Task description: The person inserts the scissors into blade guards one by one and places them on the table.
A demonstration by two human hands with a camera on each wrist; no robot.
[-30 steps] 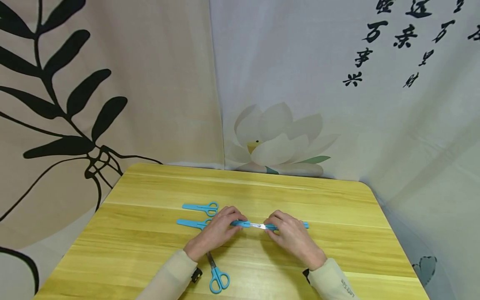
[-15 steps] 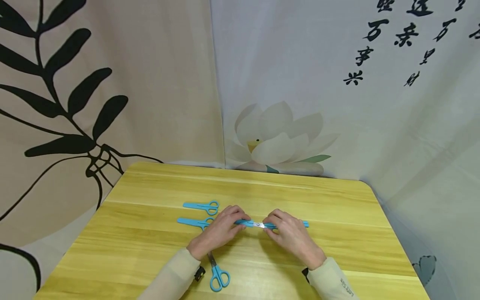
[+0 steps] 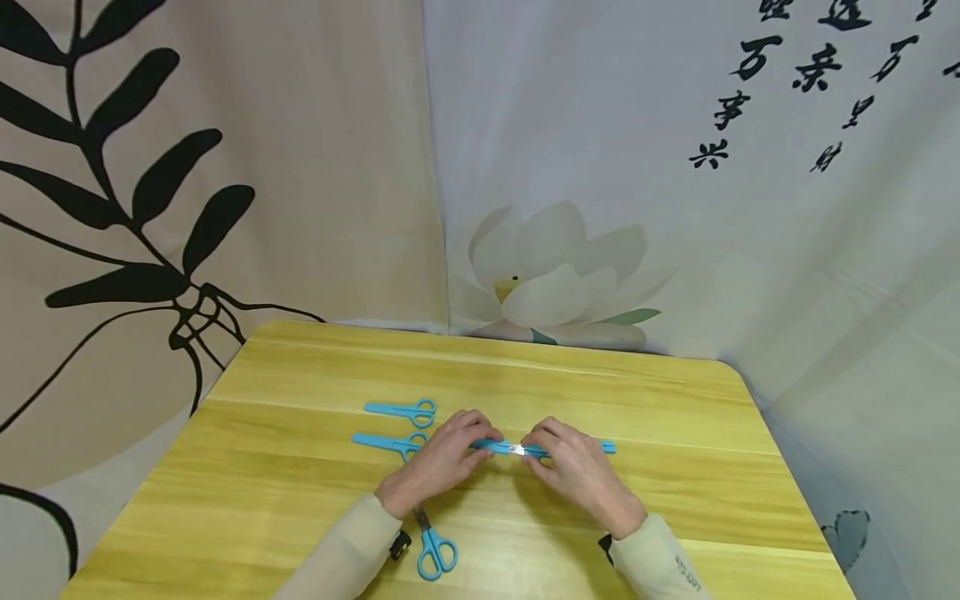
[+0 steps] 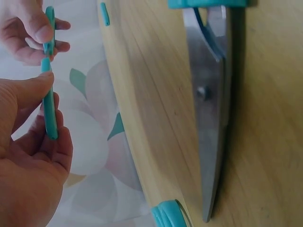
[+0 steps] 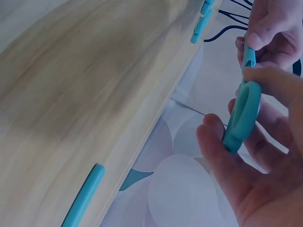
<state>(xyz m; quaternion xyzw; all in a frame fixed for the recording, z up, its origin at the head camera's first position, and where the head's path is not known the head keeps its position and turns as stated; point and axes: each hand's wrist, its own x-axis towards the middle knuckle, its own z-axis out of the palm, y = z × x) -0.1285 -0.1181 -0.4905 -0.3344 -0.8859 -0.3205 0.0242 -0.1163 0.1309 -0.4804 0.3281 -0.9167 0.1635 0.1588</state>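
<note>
My left hand (image 3: 442,458) pinches a blue blade cover (image 3: 491,447), also seen in the left wrist view. In my right hand (image 3: 581,471) is a pair of scissors (image 5: 244,116), held by its blue handles. The scissors point left into the cover, in line with it, and a short stretch of metal near the pivot shows between the hands. Below the left hand lies a second pair of scissors (image 3: 437,552) with bare metal blades, partly hidden by the wrist. Just past the right hand's fingers, the end of another blue cover (image 5: 84,196) rests on the tabletop.
Two covered blue scissors lie left of my hands: a far pair (image 3: 401,411) and a nearer pair (image 3: 382,442), its handle partly behind the left hand. The wooden table (image 3: 675,517) has a printed cloth (image 3: 600,125) hanging behind its far edge.
The left hand has shifted slightly right with its cover, and the right hand slightly left. Less of the scissors' blades shows between them. The view has tilted a little.
</note>
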